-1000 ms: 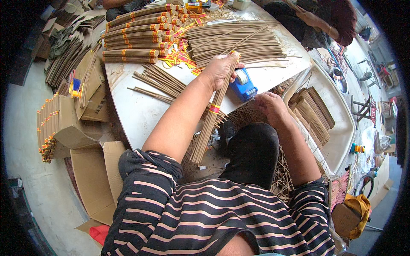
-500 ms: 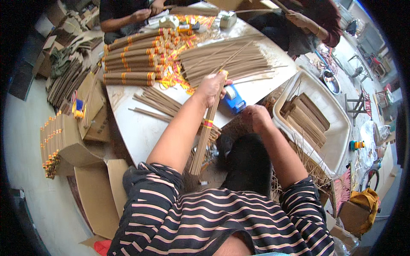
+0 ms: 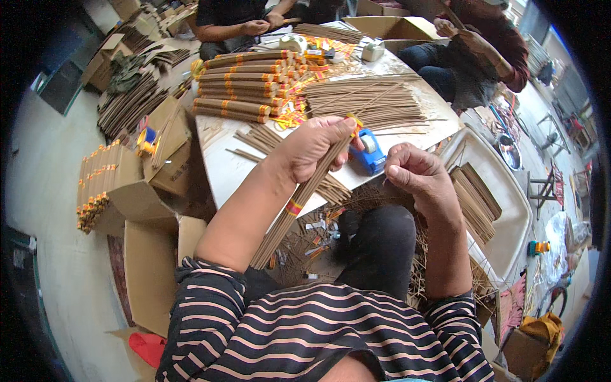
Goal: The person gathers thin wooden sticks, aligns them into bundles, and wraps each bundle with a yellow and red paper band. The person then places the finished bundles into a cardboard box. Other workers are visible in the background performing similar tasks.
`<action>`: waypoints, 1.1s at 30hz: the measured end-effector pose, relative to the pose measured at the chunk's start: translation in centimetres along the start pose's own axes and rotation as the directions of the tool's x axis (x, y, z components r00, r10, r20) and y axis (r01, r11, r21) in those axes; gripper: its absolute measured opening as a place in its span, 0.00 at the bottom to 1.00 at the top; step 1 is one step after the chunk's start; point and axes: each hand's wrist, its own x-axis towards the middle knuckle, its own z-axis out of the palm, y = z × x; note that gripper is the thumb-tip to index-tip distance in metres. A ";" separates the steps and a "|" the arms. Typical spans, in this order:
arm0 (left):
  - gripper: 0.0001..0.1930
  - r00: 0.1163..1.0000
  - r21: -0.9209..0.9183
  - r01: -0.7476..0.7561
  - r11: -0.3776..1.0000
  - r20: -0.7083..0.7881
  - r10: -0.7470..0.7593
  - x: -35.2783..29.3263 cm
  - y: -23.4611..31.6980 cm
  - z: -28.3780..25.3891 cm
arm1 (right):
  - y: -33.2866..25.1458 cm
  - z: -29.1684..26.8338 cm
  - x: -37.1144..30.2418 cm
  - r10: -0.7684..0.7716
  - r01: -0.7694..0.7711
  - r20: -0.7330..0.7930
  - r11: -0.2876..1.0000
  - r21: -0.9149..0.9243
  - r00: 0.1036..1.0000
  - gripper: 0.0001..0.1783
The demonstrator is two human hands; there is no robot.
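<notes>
My left hand [image 3: 313, 151] is closed around a bundle of thin brown incense sticks [image 3: 275, 237]. The bundle slants from the table edge down toward my lap. A red and yellow band circles its middle, and another yellow strip shows at its upper end by my fingertips. Just beyond that end, a blue tape dispenser [image 3: 372, 154] stands at the table's edge. To its right is my right hand [image 3: 417, 173], thumb and fingertips pinched together. Whatever they pinch is too small to make out. A few loose sticks [image 3: 261, 143] lie on the table behind my left hand.
Banded incense bundles [image 3: 238, 86] are stacked on the white table [image 3: 213, 149], beside a spread of loose sticks [image 3: 363, 102] and yellow-red strips [image 3: 294, 111]. A white tub [image 3: 519, 213] holds more sticks at right. Cardboard boxes [image 3: 147, 267] stand at left. Two people work across the table.
My right hand has risen and moved right, away from the tape dispenser, its fingertips now pinched. My left hand still holds the bundle, now tilted more to the left. The view has shifted.
</notes>
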 end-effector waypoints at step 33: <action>0.11 0.992 -0.133 0.040 0.990 -0.111 -0.055 -9.8 -1.2 3.2 | -2.2 6.4 0.4 -0.165 0.235 0.172 0.778 -0.583 0.971 0.13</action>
